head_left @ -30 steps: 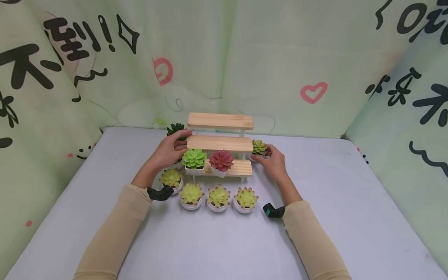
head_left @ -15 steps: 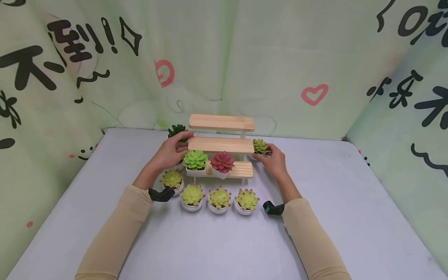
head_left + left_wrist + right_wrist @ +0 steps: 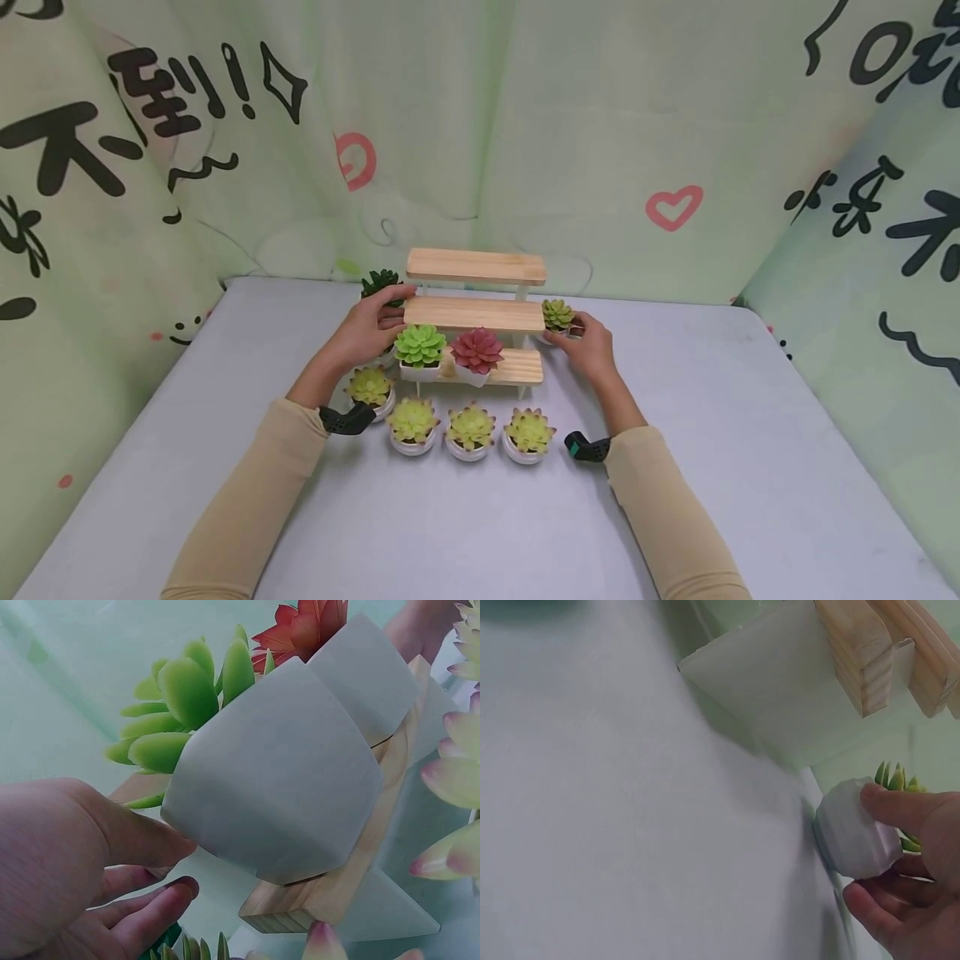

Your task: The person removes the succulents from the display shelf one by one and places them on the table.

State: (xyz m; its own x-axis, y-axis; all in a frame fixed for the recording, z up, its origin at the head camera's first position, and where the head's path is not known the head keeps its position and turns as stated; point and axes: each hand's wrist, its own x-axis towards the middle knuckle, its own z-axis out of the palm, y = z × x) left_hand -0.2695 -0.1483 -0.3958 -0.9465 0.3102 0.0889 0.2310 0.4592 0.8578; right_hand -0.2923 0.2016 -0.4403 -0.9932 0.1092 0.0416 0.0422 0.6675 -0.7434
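At the left end of a three-step wooden plant stand (image 3: 474, 314), my left hand (image 3: 362, 327) lies with extended, relaxed fingers against the middle shelf's end. In the left wrist view its thumb (image 3: 146, 832) overlaps the edge of a white pot with a bright green succulent (image 3: 274, 772). Beside that pot on the lowest shelf is a red succulent (image 3: 477, 351) in a white pot. Right of the stand, my right hand (image 3: 588, 346) grips a small potted yellow-green succulent (image 3: 557, 314). The right wrist view shows thumb and fingers around its white ribbed pot (image 3: 857, 829).
Three yellow succulents (image 3: 470, 425) in round white pots line up before the stand, with another yellow succulent (image 3: 370, 387) near my left wrist. A dark green plant (image 3: 381, 283) stands behind my left hand. A printed curtain (image 3: 570, 150) borders the white table (image 3: 465, 533).
The head view has shifted slightly, so everything sits a little lower in it. Both hands keep their places at the stand and the held succulent.
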